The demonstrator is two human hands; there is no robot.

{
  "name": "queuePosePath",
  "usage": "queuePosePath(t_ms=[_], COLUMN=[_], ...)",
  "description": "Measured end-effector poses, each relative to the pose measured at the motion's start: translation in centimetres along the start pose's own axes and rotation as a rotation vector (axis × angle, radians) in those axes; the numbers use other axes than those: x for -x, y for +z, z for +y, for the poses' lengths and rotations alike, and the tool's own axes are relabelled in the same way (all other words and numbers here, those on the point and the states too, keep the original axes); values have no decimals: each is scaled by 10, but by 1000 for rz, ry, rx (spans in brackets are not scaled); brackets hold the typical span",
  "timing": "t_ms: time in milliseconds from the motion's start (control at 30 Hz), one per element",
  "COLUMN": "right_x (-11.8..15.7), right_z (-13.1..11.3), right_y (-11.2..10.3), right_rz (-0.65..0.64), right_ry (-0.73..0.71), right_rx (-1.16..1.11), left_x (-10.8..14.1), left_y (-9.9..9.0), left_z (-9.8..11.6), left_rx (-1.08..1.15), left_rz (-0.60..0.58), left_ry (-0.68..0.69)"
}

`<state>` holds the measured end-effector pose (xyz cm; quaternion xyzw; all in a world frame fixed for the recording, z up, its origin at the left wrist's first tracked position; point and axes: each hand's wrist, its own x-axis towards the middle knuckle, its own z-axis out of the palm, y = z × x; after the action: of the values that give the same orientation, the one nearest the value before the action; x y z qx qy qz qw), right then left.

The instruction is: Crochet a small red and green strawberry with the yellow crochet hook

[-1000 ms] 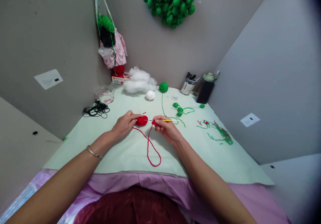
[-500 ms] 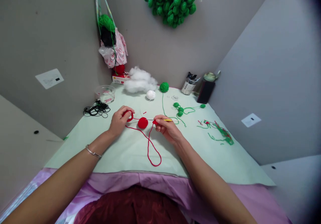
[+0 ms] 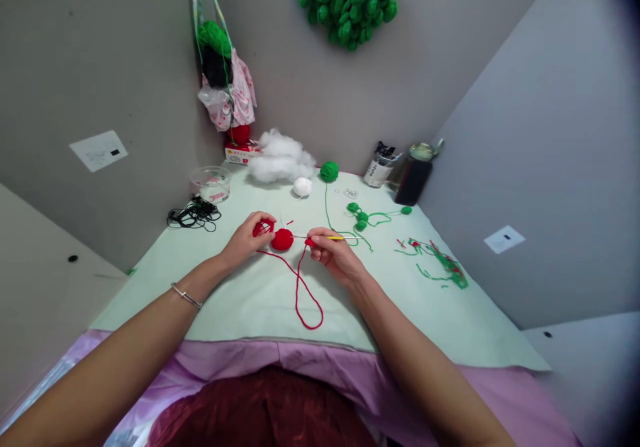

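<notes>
My left hand (image 3: 250, 235) is closed on looped red yarn (image 3: 263, 226), its thumb at the side of a round red ball (image 3: 283, 239). Between finger and thumb, my right hand (image 3: 331, 252) grips a crochet hook (image 3: 336, 238) with a yellow handle, its tip pointing left. A small red crocheted piece (image 3: 309, 241) is pinched in the same fingers. From there a red strand (image 3: 311, 327) hangs into a long loop on the table and runs back toward my left hand.
Behind my hands lie white stuffing (image 3: 280, 158), a white ball (image 3: 302, 187) and a green yarn ball (image 3: 329, 171). Black cord (image 3: 194, 214) and a clear tub (image 3: 211, 185) are at left. Green pieces (image 3: 361, 219), yarn scraps (image 3: 445, 261), a tool cup (image 3: 379, 170) and a dark phone (image 3: 414, 181) are at right.
My left hand has moved slightly right, its thumb now at the red ball. The red yarn in it has shifted, while my right hand stays nearly still. The view has tilted slightly.
</notes>
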<state>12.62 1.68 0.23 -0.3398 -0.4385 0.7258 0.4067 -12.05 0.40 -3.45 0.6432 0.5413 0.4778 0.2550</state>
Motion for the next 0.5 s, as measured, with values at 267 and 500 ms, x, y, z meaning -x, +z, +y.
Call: queuePosePath(t_ms=[267, 500], right_x=[0, 0], right_z=[-1, -1], right_y=[1, 1], right_rz=[-4, -4], right_ry=[-3, 4], right_rx=[1, 3], left_x=[9, 7], left_y=[6, 5], left_z=[10, 9], left_rx=[-58, -137], left_rz=[-194, -104], left_ry=[113, 96])
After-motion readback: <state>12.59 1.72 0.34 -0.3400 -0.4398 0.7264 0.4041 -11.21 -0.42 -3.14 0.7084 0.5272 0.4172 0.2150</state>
